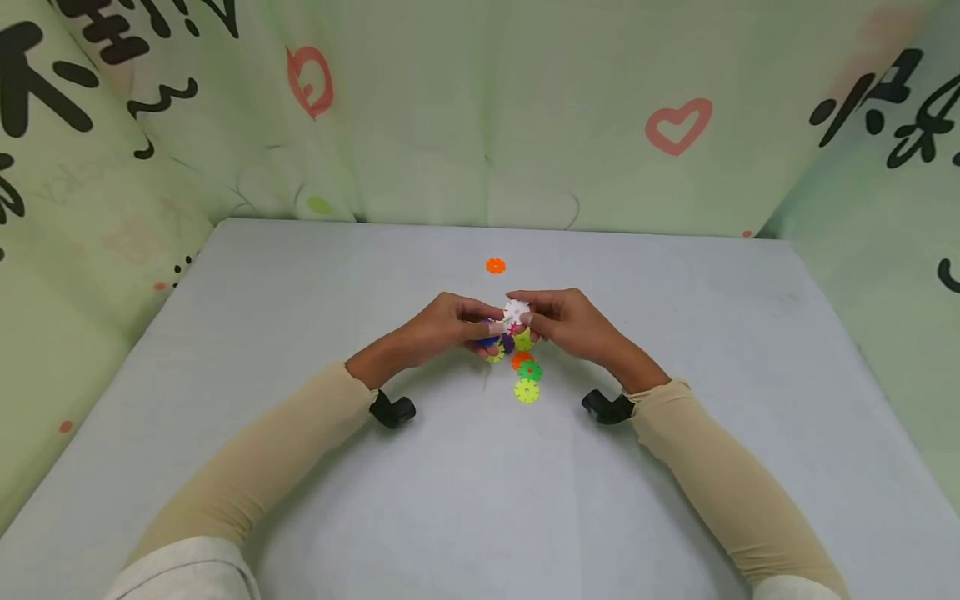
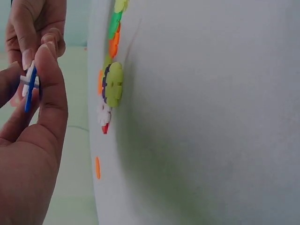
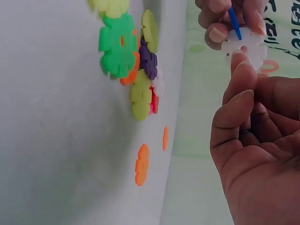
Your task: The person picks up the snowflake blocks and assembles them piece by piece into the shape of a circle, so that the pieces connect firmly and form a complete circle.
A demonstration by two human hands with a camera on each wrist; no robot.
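Note:
My left hand (image 1: 453, 323) pinches a blue notched plastic disc (image 3: 235, 23), seen nearly edge-on in both wrist views. Between the thumb and fingers of my right hand (image 1: 566, 321) is a white notched disc (image 1: 516, 311). The two discs meet at an angle, held above the table; the blue edge lies against the white disc near its rim. Whether their slots are fully engaged I cannot tell. Below the hands lies a cluster of similar discs: purple (image 3: 148, 59), yellow-green (image 3: 141, 95), orange (image 1: 522, 360), green (image 1: 529, 371), and another yellow-green disc (image 1: 527, 391) nearest me.
A lone orange disc (image 1: 495, 266) lies farther back on the white table (image 1: 480, 500). In the right wrist view another orange disc (image 3: 142, 165) lies beside the cluster. Printed curtains (image 1: 487, 108) stand behind and at both sides. Black wrist devices (image 1: 392, 410) sit under the forearms.

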